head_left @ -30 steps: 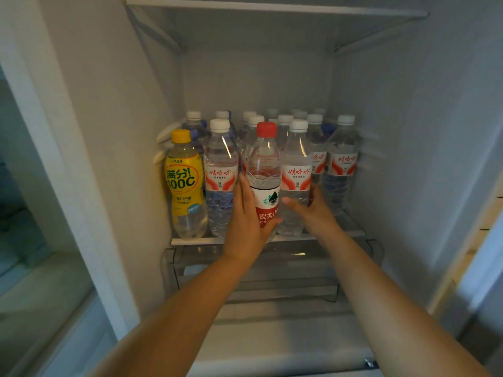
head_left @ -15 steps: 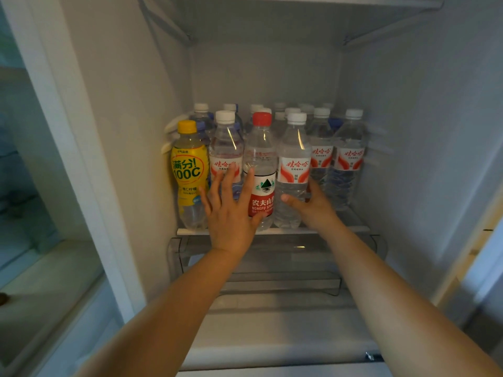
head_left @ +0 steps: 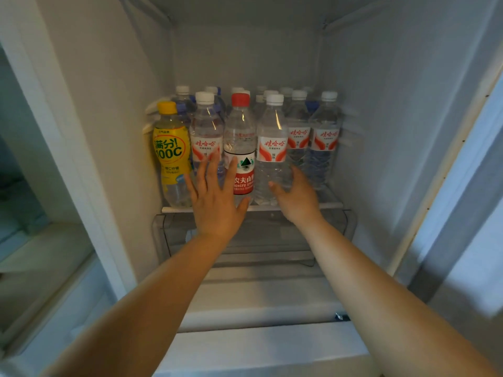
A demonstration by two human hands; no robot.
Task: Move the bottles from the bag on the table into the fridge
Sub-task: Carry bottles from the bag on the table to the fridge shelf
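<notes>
Standing between spread left hand (head_left: 215, 205) and white-capped-bottle-gripping right hand (head_left: 296, 198): red-capped bottle (head_left: 241, 137).

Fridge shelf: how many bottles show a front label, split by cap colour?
Yellow-capped plastic bottle with yellow label: 1
Red-capped clear plastic bottle: 1
White-capped clear plastic bottles with red-and-white labels: 4
Total: 6
More caps show behind, too hidden to count.

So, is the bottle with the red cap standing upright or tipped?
Upright: the red-capped bottle stands on the fridge shelf, cap directly above its base.
</notes>
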